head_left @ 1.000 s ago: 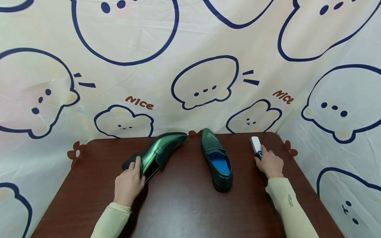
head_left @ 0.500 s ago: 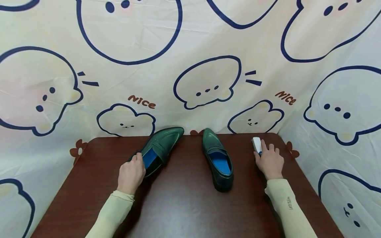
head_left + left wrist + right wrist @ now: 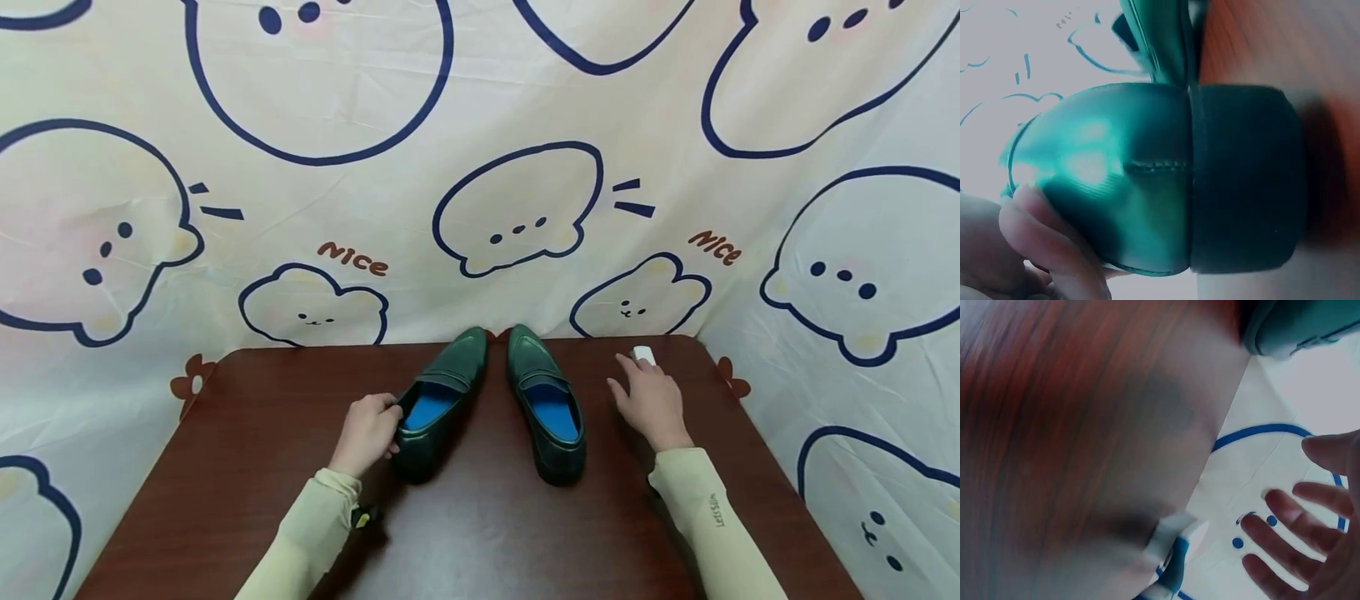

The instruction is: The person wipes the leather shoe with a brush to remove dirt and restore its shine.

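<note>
Two dark green loafers with blue insoles stand upright on the brown table, toes toward the back. My left hand (image 3: 367, 433) holds the left loafer (image 3: 442, 400) by its rim near the heel. Up close in the left wrist view, thumb and fingers are at the collar beside the heel (image 3: 1104, 169). The right loafer (image 3: 546, 408) stands a little apart, untouched. My right hand (image 3: 651, 404), fingers spread, is over the right side of the table near a small white-and-blue object (image 3: 1175, 544). From the head view that hand partly hides it, and its kind is unclear.
The brown table (image 3: 480, 542) ends just behind the shoe toes. A white cloth (image 3: 405, 208) with blue cartoon outlines hangs behind it and along both sides. Something small and dark with a yellow spot (image 3: 363, 517) shows at the left wrist.
The left loafer, first tilted on its side, has been turned upright and shifted right beside the other one. My right hand has come off the white-and-blue object and moved slightly left, fingers spread.
</note>
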